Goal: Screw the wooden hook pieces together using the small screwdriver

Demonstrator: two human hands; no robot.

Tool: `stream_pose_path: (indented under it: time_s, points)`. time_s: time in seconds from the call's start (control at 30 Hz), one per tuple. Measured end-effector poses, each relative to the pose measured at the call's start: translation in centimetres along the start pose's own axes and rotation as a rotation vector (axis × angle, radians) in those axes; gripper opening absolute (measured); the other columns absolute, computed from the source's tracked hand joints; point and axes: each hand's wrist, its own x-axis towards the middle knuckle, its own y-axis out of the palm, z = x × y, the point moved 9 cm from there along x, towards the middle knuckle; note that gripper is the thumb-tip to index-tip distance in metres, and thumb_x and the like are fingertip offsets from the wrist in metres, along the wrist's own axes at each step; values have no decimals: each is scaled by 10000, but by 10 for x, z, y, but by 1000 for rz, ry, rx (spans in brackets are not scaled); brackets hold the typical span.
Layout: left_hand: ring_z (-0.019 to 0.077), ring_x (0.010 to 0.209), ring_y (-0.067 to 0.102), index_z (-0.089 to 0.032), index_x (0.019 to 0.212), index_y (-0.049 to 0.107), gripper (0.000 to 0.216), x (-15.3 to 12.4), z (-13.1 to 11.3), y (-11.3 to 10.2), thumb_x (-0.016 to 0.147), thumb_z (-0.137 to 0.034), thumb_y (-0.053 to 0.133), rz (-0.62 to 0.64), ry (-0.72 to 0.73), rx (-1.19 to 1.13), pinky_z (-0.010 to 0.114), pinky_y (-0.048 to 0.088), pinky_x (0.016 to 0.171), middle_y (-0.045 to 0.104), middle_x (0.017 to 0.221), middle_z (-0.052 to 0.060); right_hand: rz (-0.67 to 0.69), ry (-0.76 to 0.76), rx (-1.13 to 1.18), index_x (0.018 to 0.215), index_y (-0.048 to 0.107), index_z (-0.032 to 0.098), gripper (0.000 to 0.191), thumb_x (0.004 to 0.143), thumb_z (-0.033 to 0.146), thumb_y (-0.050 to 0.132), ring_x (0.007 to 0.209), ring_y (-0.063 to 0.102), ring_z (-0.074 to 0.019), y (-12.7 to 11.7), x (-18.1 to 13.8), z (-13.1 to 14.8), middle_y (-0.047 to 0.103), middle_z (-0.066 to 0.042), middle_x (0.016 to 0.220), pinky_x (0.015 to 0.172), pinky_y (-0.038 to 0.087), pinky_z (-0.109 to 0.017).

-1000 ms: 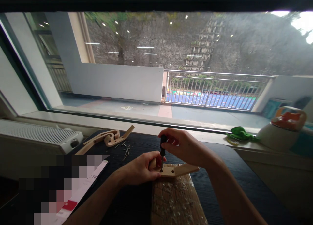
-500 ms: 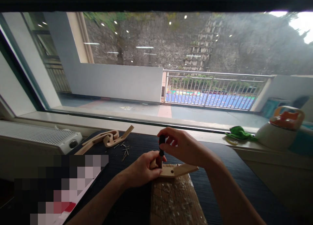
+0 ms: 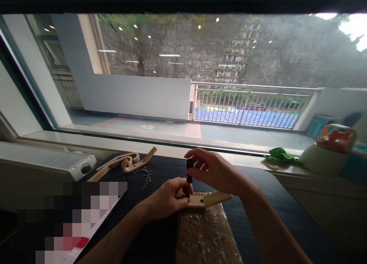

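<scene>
Leftmost, a white radiator (image 3: 43,157) beside the windowsill (image 3: 252,162); nearer, partly pixelated, a pale card (image 3: 100,218). Further right, by the far edge of the dark table (image 3: 279,202), several curved wooden strips (image 3: 139,165), looped and bunched together, with slim metal fasteners (image 3: 147,176) scattered loose just beside. In the middle, the left hand (image 3: 168,198), thumb and fingers closed on the left end of a pale wooden piece (image 3: 197,202), laid across the far end of a film-wrapped brown block (image 3: 206,229), with one dark hole plain to see and an angled right end jutting past the block. Upright above, a black-handled screwdriver (image 3: 189,165), shaft down close by the left thumb; exact seat of the tip too small to tell. Next, the right hand (image 3: 213,167), half curled, thumb and fingers lightly around the handle. Then, on the windowsill, a crumpled green cloth (image 3: 282,157). Farthest right, just beside the cloth, a rounded white jug (image 3: 323,157) with an orange top; contents hidden.
</scene>
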Motion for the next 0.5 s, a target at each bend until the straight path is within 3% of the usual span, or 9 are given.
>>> stream_pose_path:
  time_s: [0.17, 0.5]
  points:
    - [102, 689, 471, -157, 862, 608, 156, -1, -1, -1, 718, -186, 557, 2, -11, 14, 202, 395, 649, 543, 788, -25, 45, -13, 6, 1071, 637, 237, 286, 804, 195, 542, 683, 573, -100, 1, 0, 5, 642, 6, 771, 631, 457, -230]
    - [93, 622, 412, -157, 841, 613, 141, -1, -6, -2, 715, -177, 553, -7, -4, 52, 197, 362, 595, 469, 666, -47, -5, 8, -28, 1025, 632, 222, 248, 783, 227, 580, 667, 572, -103, -2, 0, 0, 643, 5, 769, 625, 457, -239]
